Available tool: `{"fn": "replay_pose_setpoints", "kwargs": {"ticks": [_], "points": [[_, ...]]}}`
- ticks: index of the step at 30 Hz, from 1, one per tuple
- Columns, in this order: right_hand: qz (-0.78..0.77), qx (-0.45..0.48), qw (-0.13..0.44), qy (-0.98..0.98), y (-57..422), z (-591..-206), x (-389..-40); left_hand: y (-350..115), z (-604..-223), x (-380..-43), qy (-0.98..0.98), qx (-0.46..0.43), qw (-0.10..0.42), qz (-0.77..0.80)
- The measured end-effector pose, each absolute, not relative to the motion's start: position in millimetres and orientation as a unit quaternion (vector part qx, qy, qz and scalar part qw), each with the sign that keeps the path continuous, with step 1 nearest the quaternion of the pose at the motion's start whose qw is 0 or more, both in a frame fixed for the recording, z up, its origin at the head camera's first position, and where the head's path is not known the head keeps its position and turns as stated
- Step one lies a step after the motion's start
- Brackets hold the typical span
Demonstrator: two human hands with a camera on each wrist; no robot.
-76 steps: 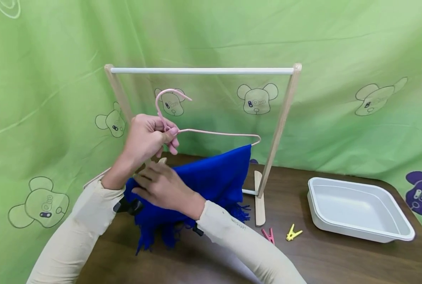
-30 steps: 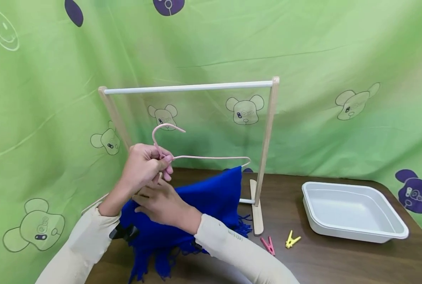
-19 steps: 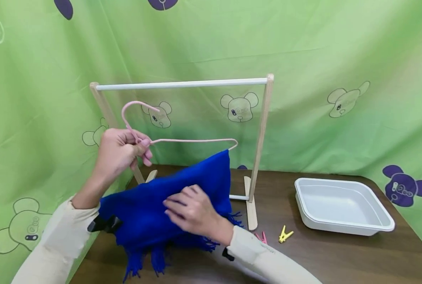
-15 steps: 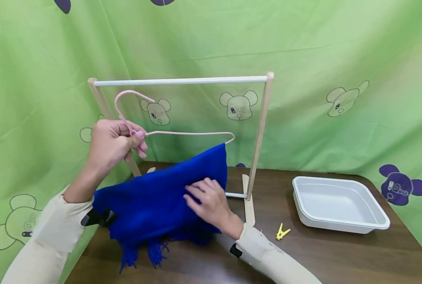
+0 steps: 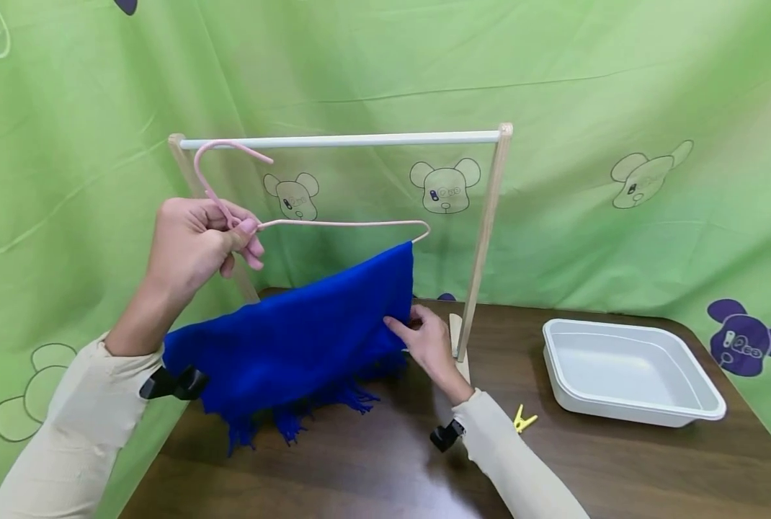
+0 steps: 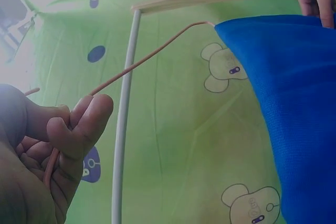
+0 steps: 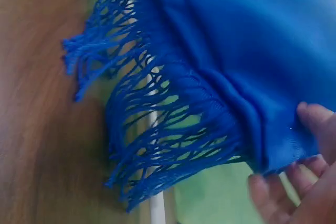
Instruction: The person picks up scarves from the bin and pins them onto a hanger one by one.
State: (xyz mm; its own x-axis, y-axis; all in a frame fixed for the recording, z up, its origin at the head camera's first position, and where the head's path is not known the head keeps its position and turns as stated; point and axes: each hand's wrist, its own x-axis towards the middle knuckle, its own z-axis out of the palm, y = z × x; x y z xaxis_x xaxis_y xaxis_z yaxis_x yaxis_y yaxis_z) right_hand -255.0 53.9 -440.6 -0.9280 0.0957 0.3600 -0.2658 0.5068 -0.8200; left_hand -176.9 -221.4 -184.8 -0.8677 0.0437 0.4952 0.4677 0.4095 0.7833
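My left hand [image 5: 194,241] pinches the pink hanger [image 5: 346,223] just below its hook, also seen in the left wrist view. A blue fringed scarf [image 5: 301,321] hangs folded over the hanger's lower part, and its top edge slants up to the right. At the scarf's right edge, my right hand [image 5: 427,342] pinches the cloth, thumb in front and fingers behind. The right wrist view shows this thumb on the scarf [image 7: 262,40] near a corner, above the long fringe. Part of the hanger is hidden by the cloth and my left hand.
Behind the scarf stands a rack with a white top bar [image 5: 359,140] and wooden posts [image 5: 486,238]. On the brown table [image 5: 372,468] to the right are a yellow clothespin [image 5: 522,419] and a white tray [image 5: 632,414]. A green patterned curtain [image 5: 573,94] surrounds the table.
My left hand has raised the hanger and scarf up and left, bringing the hook level with the bar. My right hand has moved from the left hand to the scarf's right edge. The red clothespin is hidden.
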Motion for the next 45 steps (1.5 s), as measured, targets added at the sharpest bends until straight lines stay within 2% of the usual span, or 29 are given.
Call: {"fn": "replay_pose_setpoints", "kwargs": {"ticks": [7,17,26,31,36,41,45], "points": [[0.462,0.060,0.210,-0.859,51.3,-452.3,-245.8,-226.0,-191.8,-173.6,-0.815,-0.153,0.220,-0.515],[0.426,0.055,0.144,-0.891,68.5,-462.8,-231.8,-223.9,-198.7,-177.9,-0.833,-0.132,0.210,-0.495],[0.348,0.062,0.087,-0.931,115.6,-445.3,-175.1,-214.3,-201.5,-191.5,-0.842,-0.128,0.165,-0.497],[0.250,0.093,0.128,-0.955,149.4,-435.7,-155.6,-216.4,-200.8,-193.9,-0.842,-0.131,0.161,-0.497],[0.193,0.115,0.165,-0.960,189.0,-430.5,-154.6,-224.2,-198.3,-190.6,-0.843,-0.133,0.175,-0.492],[0.146,0.130,0.181,-0.964,215.2,-437.5,-151.3,-227.5,-198.6,-187.2,-0.851,-0.126,0.172,-0.480],[0.115,0.153,0.203,-0.960,218.5,-452.0,-145.3,-228.1,-200.5,-185.0,-0.856,-0.117,0.166,-0.475]]}}
